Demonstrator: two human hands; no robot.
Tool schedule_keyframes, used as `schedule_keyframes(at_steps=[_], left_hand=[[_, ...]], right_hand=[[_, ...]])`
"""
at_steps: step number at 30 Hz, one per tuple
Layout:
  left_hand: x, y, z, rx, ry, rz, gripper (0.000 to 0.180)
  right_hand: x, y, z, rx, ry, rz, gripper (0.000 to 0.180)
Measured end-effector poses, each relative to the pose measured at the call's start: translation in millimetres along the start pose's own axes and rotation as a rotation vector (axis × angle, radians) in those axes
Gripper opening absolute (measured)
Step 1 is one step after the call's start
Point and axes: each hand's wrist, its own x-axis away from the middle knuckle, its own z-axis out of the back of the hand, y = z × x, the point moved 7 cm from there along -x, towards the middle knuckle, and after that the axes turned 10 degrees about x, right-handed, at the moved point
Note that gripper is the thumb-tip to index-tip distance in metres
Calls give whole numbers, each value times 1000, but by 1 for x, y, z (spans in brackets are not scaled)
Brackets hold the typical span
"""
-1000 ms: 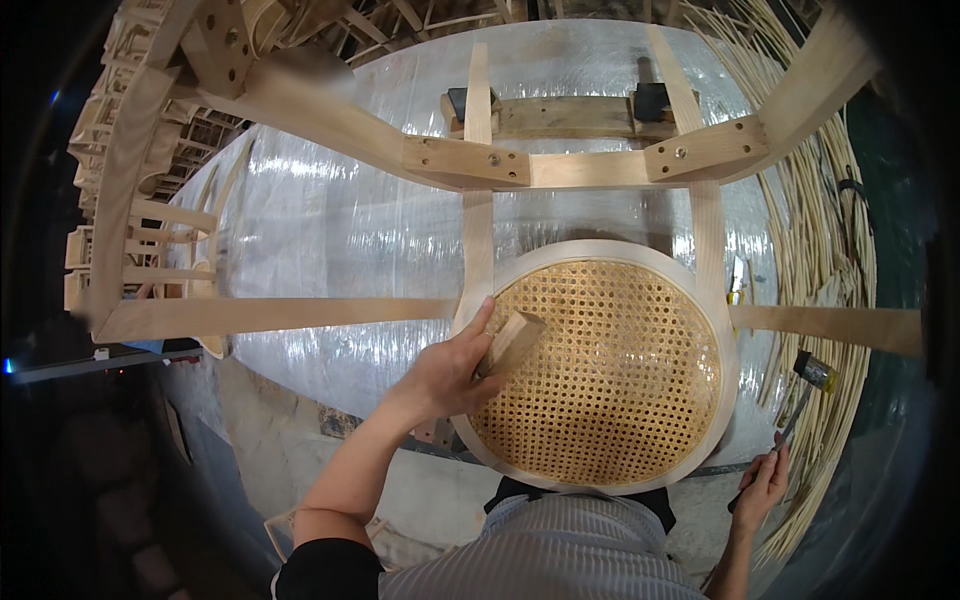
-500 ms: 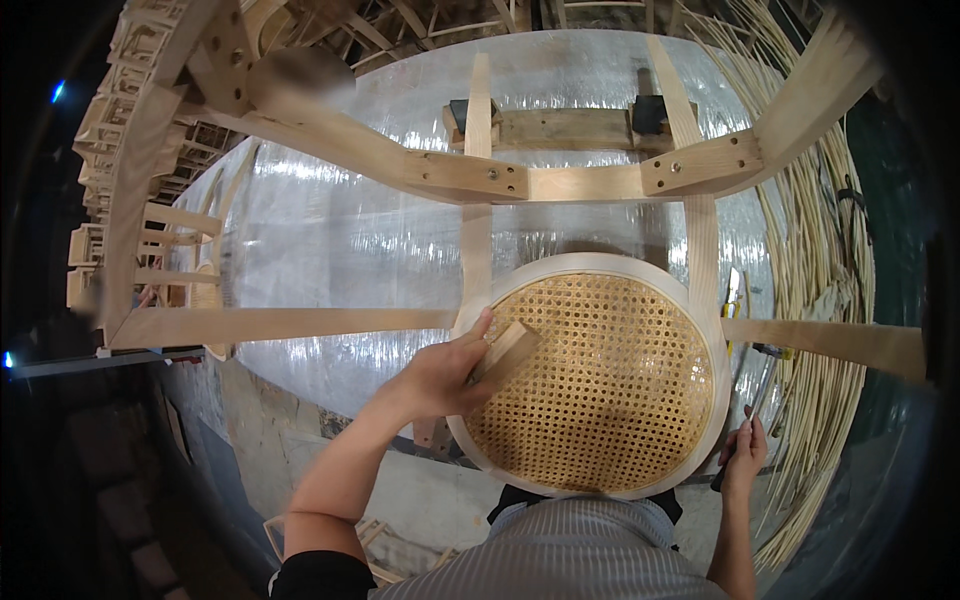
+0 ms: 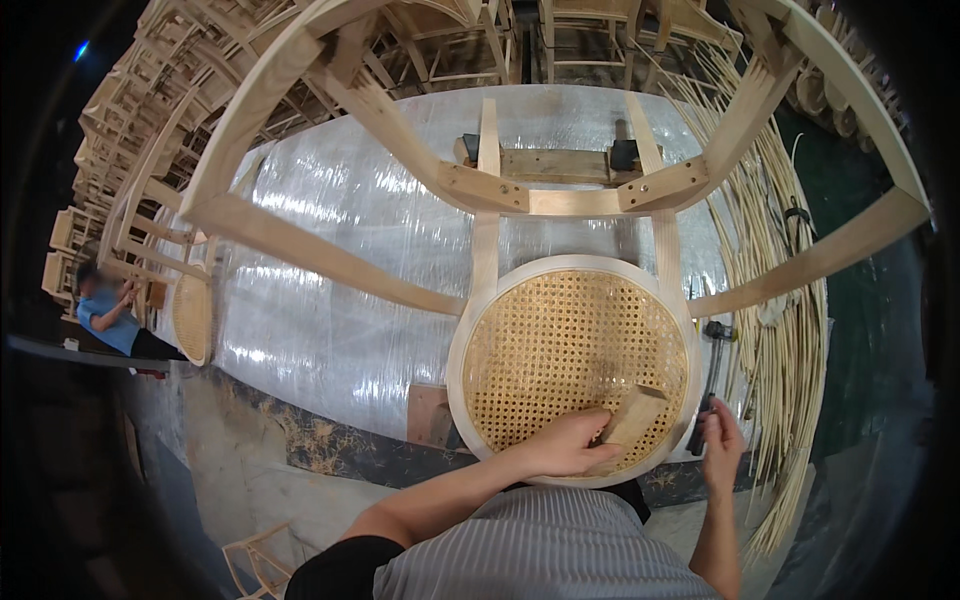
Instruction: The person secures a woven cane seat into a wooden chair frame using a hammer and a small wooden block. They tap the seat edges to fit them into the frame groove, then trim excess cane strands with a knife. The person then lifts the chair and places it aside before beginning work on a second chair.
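With fingers wrapped around wooden block (image 3: 637, 415) in left hand (image 3: 562, 445) and hammer (image 3: 700, 428) in right hand (image 3: 722, 445): seemingly aligning block at near right of caned seat (image 3: 560, 340), next needing steadiness.

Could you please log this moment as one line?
left hand: holds wooden block over cane seat | right hand: at hammer handle, grip unclear

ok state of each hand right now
Left hand: closed, holding a wooden block.
Right hand: at the hammer handle; grip cannot be told.

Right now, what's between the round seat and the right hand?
In the head view, the hammer's black handle shows between the round seat and right hand.
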Motion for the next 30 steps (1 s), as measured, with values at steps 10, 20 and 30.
schedule_keyframes(at_steps=[10,20,30], left_hand=[[41,-17,-1,32,92,-36,41],[134,-105,203,-168,1175,80,67],[58,-80,206,543,855,25,44]], right_hand=[[75,-28,-77,-390,51,-3,28],[-25,19,82,431,653,-13,50],[52,21,6,15,576,29,38]])
